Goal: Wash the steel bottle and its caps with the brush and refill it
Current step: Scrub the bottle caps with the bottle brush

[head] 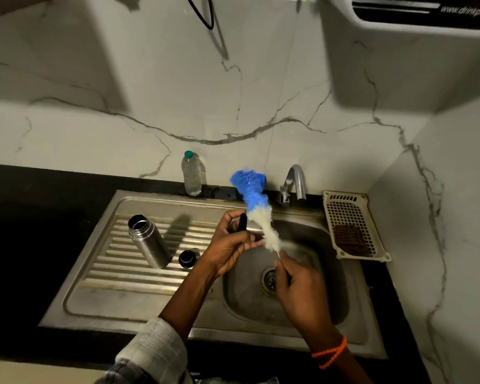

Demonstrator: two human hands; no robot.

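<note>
- Brush was held over the sink basin; our right hand pinched its handle, fingers pressed together.
- Our left hand gripped a black cap between thumb and curled fingers, beside the white bristles.
- Bottle stood open on the drainboard, apart from both hands.
- Second cap lay just beside the bottle's base.
- Tap stood behind the basin.

Drainboard front free; steel bottle, cap block rear.
</note>
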